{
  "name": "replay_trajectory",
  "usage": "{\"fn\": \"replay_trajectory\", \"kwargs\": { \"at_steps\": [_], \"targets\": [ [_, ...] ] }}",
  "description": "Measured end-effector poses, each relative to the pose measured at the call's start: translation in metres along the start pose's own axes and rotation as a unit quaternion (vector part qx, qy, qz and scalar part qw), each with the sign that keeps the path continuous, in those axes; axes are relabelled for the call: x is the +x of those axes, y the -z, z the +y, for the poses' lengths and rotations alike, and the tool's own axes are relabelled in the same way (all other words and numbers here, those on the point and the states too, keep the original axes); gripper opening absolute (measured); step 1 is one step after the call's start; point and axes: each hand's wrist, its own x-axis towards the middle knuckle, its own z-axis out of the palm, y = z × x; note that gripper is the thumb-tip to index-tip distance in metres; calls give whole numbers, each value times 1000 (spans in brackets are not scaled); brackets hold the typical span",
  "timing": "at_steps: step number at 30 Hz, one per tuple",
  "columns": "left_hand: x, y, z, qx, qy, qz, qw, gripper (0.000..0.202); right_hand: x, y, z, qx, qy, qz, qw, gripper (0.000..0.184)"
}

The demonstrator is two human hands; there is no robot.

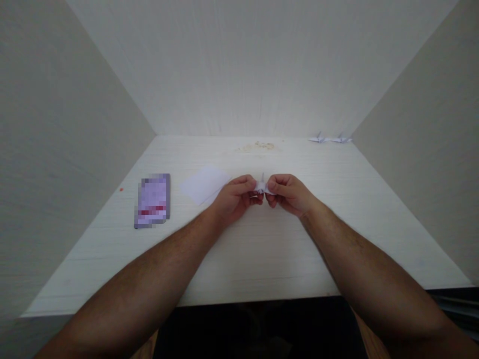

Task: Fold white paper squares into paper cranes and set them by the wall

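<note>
Between my two hands is a small folded white paper crane [261, 186], with a thin point sticking up from its middle. My left hand [239, 197] pinches one side of it between thumb and fingers. On the opposite side, my right hand [286, 192] grips it the same way. Fingers cover much of the paper's lower part. Beside my left hand, flat white paper sheets [204, 183] lie on the table, partly hidden by that hand.
Two folded paper cranes [331, 140] stand at the back right by the wall. A purple item [153, 199], blurred out, lies at left. A small red bit [121, 189] is near the left wall. White panels enclose the table [262, 264] on three sides.
</note>
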Motion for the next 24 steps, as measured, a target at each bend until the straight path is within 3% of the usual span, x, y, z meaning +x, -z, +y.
{"fn": "replay_trajectory", "kwargs": {
  "at_steps": [7, 15, 24],
  "targets": [
    [-2, 4, 0, -50, 10, -73, 996, 25, -4, -2, 4, 37, 16, -59, 997, 45],
    [-4, 4, 1, -63, 2, -73, 995, 28, -7, -1, 1, 68, 33, -100, 992, 34],
    [-6, 4, 2, -82, 6, -72, 994, 26, -8, 0, 2, 67, 55, -88, 992, 37]
  ]
}}
